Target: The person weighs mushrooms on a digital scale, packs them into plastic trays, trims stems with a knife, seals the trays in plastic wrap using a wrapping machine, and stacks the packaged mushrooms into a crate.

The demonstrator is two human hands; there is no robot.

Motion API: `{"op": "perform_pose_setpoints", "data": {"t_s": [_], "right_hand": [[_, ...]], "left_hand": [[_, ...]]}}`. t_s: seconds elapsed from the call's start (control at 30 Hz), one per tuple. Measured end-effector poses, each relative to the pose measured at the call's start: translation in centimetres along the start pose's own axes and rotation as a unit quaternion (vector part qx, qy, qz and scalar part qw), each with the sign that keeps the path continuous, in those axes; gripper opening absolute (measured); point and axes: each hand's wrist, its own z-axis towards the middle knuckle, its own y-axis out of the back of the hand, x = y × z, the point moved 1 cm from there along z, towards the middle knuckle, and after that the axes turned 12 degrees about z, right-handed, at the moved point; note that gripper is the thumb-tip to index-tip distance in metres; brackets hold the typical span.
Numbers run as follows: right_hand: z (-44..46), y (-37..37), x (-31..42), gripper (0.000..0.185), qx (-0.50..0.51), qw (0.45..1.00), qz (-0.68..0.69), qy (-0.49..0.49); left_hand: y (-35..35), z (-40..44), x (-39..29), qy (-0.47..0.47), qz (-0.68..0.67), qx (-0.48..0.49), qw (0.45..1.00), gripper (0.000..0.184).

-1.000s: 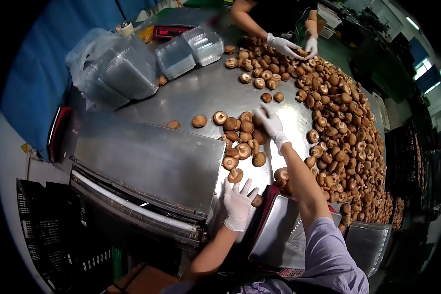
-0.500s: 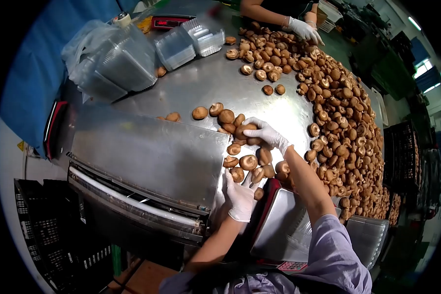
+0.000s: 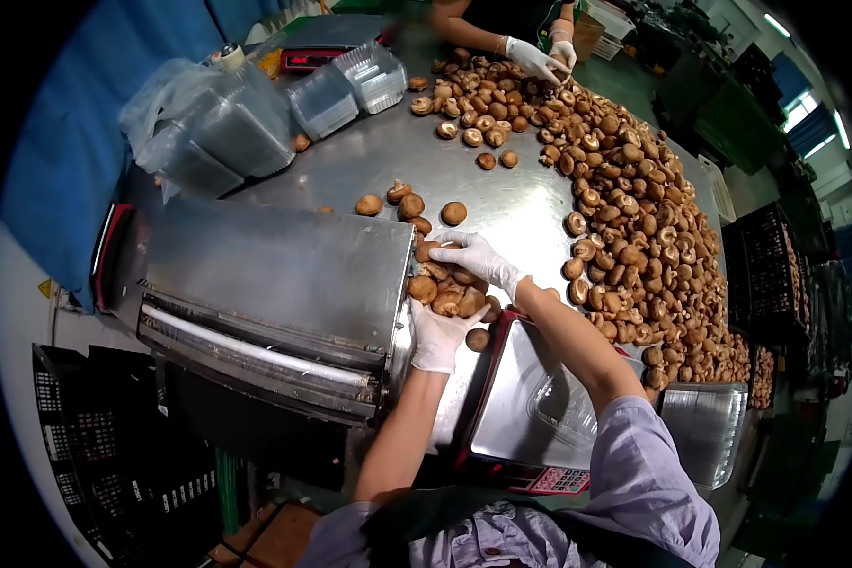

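Note:
My left hand, in a white glove, cups the near side of a cluster of brown shiitake mushrooms, its thumb spread to the right. From the far side my right hand, also gloved, curls its fingers over the same cluster. The mushrooms are pressed together between both hands, beside the right edge of a metal wrapping machine. Some of them are hidden under my fingers. One mushroom lies just right of my left hand, and a few others sit beyond the cluster.
A large pile of shiitake mushrooms covers the table's right side. A scale with a clear tray on it stands near me. Stacked clear trays are at the back left. Across the table, a co-worker's gloved hands are at the pile.
My hands have drawn closer together, gathering the loose mushrooms into a tight cluster against the machine's edge. One mushroom now lies apart behind them. The whole view has shifted slightly.

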Motion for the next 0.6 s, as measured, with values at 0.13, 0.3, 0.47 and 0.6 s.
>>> {"op": "perform_pose_setpoints", "data": {"t_s": [0.13, 0.3, 0.47, 0.6], "right_hand": [[-2.7, 0.4, 0.0, 0.049, -0.080, 0.995, 0.033, 0.042], [-10.5, 0.5, 3.6, 0.043, -0.126, 0.967, 0.139, 0.171], [-21.0, 2.3, 2.7, 0.041, -0.277, 0.907, 0.171, 0.267], [-28.4, 2.9, -2.2, 0.035, -0.367, 0.873, 0.188, 0.262]], "left_hand": [[-2.6, -1.3, 0.0, 0.013, 0.016, -0.015, 1.000, 0.067], [-6.8, -4.5, 1.5, 0.019, 0.077, 0.050, 0.996, 0.065], [-10.7, -9.0, 6.7, 0.006, 0.265, 0.042, 0.963, 0.058], [-10.2, -12.3, 11.4, 0.025, 0.456, 0.074, 0.886, 0.053]]}}
